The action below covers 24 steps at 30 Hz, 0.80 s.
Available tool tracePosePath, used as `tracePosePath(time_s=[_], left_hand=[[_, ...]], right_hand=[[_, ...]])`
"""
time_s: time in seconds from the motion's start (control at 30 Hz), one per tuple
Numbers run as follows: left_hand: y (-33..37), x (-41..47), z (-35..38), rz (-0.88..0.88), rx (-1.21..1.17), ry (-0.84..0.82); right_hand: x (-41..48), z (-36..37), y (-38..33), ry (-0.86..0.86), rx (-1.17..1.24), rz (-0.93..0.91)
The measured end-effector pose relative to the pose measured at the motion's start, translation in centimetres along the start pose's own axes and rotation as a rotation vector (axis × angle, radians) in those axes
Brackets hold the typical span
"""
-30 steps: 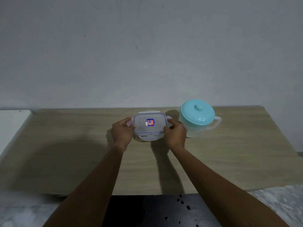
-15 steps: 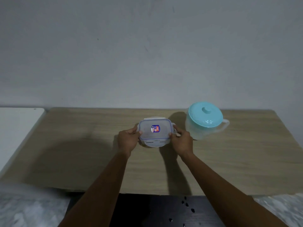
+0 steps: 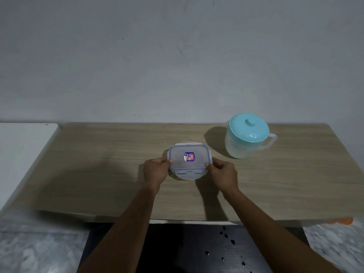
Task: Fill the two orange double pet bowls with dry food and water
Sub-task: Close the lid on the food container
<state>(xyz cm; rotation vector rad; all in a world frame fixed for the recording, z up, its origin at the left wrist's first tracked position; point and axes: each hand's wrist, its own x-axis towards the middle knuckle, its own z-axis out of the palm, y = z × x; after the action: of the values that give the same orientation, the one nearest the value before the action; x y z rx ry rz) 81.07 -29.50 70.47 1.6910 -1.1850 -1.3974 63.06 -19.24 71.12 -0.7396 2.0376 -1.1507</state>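
Left hand [image 3: 155, 172] and right hand [image 3: 223, 172] each pinch an end of the clear container [image 3: 188, 160], lid still on. The teal-lidded pitcher [image 3: 246, 138] sits at 2 o'clock on the bench [image 3: 98, 174]. There's just an orange sliver [image 3: 342, 221] at 4 o'clock, maybe a bowl, so I'd guess nothing's filled yet.

Container lid [image 3: 188, 161] sticker [image 3: 189, 156]: print too small, unreadable.
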Motion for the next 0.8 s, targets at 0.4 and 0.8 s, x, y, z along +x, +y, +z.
tracePosePath(time_s=[0.4,0.8], left_hand=[[0.07,0.24,-0.02,0.026,0.002,-0.02],[-0.03,0.09,-0.45,0.0,-0.033,-0.053]], right_hand=[[-0.53,0.59,-0.3,0.058,0.049,0.04],[-0.36,0.48,0.01,0.028,0.111,0.079]])
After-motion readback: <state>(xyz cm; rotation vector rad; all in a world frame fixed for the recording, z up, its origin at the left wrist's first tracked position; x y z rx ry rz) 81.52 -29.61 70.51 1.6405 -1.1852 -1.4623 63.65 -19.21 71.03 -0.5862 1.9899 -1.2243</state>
